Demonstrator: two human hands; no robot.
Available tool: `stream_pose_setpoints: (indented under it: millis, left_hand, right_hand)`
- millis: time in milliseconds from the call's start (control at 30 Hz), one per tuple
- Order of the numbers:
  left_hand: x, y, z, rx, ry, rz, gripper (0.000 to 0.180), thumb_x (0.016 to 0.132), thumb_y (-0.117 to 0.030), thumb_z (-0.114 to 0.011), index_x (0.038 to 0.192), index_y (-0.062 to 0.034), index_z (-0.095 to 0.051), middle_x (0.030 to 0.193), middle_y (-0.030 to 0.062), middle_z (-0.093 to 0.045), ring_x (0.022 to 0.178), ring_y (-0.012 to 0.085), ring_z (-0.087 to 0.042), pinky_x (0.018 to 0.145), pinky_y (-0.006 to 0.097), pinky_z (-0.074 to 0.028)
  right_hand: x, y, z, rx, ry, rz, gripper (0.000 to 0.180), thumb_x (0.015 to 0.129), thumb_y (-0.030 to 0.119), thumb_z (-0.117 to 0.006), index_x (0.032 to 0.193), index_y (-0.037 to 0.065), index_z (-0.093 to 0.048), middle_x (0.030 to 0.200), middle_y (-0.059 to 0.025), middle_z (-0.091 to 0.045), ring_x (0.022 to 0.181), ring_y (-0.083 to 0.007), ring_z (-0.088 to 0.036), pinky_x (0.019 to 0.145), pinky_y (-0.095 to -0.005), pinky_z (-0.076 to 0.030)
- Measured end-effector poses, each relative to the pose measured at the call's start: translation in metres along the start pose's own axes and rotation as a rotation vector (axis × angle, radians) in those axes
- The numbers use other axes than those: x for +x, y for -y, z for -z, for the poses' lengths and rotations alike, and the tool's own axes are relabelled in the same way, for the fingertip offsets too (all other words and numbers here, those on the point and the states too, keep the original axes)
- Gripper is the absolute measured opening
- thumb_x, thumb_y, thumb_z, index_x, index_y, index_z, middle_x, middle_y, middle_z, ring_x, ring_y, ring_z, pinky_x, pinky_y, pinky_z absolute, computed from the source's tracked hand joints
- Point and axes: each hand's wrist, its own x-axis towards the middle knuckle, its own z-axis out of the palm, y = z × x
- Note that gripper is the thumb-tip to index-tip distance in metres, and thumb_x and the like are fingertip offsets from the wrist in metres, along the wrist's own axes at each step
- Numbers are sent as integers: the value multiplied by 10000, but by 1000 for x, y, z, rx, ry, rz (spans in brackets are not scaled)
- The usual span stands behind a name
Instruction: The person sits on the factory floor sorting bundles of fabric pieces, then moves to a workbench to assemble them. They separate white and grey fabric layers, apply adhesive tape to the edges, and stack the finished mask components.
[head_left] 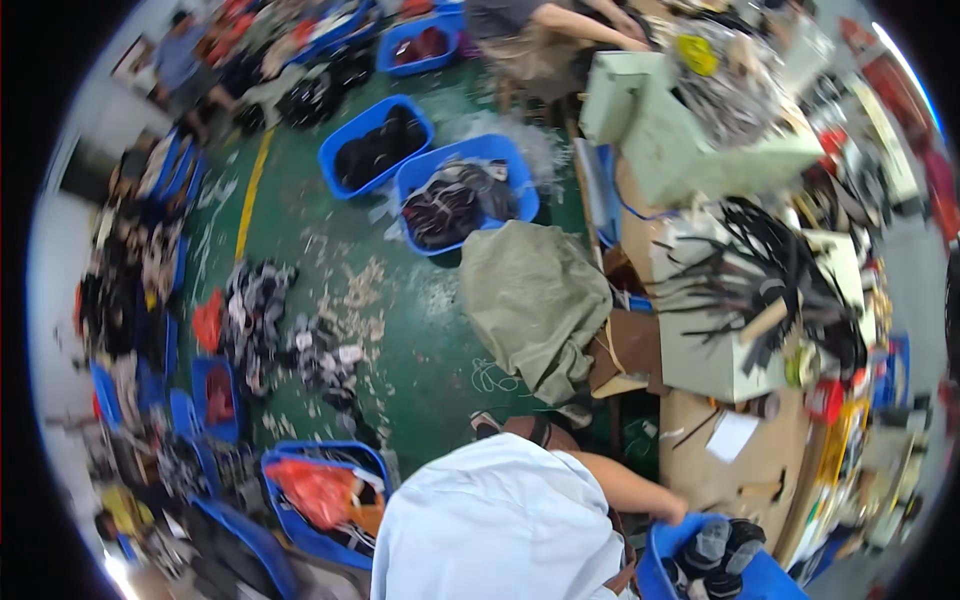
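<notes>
A bare tan tabletop patch (pixel 685 460) leaves passage at four o'clock; a boxy pale-green machine (pixel 705 372) blocks three, and a blue plastic tub (pixel 655 560) of dark bundles (pixel 738 558) obstructs five.

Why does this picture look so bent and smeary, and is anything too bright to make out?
In the head view, the fisheye lens curves the room toward black corners; in the head view, the black strips look soft-edged, perhaps from motion; in the head view, a bright strip at upper right is blown to white, and the pale shirt shows little detail.
</notes>
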Motion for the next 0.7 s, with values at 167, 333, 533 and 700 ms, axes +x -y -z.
stream_pose_setpoints:
  millis: [167, 333, 533, 700]
  left_hand:
    - [55, -48, 3, -63, -21, -89, 193, 765, -151, -605, 862, -5, -685, 794, 165, -671, 669, 236, -604, 583, 433, -489]
    - [80, -79, 19, -133, -78, -167, 204, 772, -155, -600, 897, -16, -683, 832, 184, -671, 708, 262, -622, 619, 436, -500]
    - [97, -86, 4, -159, -82, -198, 221, 779, -159, -594, 938, -30, -680, 879, 207, -670, 755, 292, -642, 662, 440, -513]
    - [87, -76, -17, -74, -142, -245, 239, 786, -162, -589, 972, -41, -678, 917, 226, -670, 795, 317, -660, 698, 443, -524]
  right_hand:
    - [111, 54, -72, -44, 99, 188, 428, 720, 152, -643, 1090, -62, -617, 899, -101, -660, 773, -185, -597, 742, -287, -477]
    - [189, 96, -114, -101, 132, 323, 426, 725, 146, -641, 1095, -63, -615, 914, -104, -657, 789, -188, -596, 753, -289, -475]
    - [251, 108, -71, -176, 62, 417, 423, 732, 139, -639, 1102, -63, -612, 932, -107, -655, 809, -191, -595, 767, -291, -473]
    - [275, 100, 71, -263, -65, 429, 420, 738, 133, -637, 1108, -64, -610, 948, -110, -653, 825, -193, -594, 779, -292, -471]
